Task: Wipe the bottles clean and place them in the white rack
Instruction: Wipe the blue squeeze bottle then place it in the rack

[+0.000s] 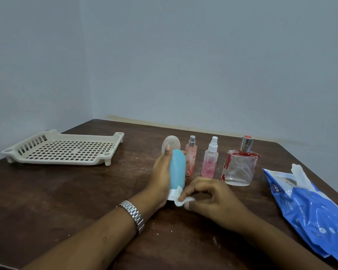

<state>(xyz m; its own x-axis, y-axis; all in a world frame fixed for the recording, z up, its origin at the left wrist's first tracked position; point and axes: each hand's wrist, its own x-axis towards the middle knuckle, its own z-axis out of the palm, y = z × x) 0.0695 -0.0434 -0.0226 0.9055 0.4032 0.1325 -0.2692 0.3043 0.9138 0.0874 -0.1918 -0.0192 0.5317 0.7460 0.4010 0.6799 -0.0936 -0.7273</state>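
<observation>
My left hand [159, 177] grips a light blue squeeze bottle [177, 169] with a white cap at its near end and a clear suction cup at its far end. My right hand [209, 195] pinches a small white wipe [183, 201] against the cap. Behind them stand a slim pink spray bottle [191, 158], a clear pink spray bottle with a white nozzle [210, 159] and a square glass perfume bottle with red marks [240, 164]. The white rack [62, 150] sits at the far left of the table with nothing in it.
A blue and white pack of wipes [308, 209] lies at the right table edge. The dark wooden table [66, 201] stands in a corner of grey walls. A metal watch [134, 214] is on my left wrist.
</observation>
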